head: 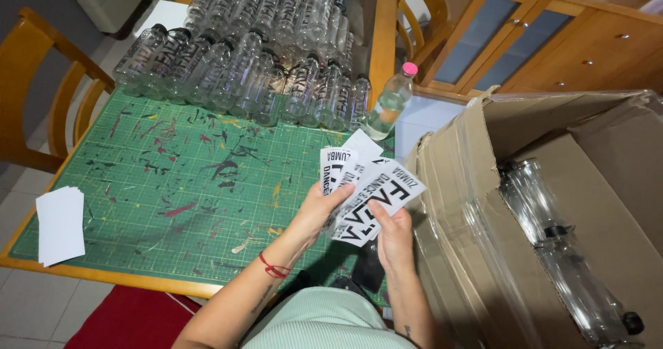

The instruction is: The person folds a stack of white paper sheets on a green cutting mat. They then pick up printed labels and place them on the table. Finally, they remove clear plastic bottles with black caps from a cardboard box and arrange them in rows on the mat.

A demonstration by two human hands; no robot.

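Near the frame's centre, the left hand [319, 207] and right hand [392, 235] are both gripping a fanned stack of black-and-white printed stickers [364, 194], apparently sorting them. Separating one sticker likely calls for a careful thumb slide.

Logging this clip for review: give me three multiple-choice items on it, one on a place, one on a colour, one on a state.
1. Where does the stack of blank white sheets lie?
A. on the near left corner of the green cutting mat
B. inside the cardboard box
C. on the wooden chair

2. What colour is the cap of the lone bottle at the mat's right edge?
A. black
B. pink
C. green

3. How do the hands stand?
A. both empty
B. only one holds something
C. left hand and right hand both hold black-and-white stickers

Answers:
1 A, the sheets rest on the mat's near left corner.
2 B, its cap is pink, unlike the black caps behind.
3 C, both hands grip the fanned stickers.
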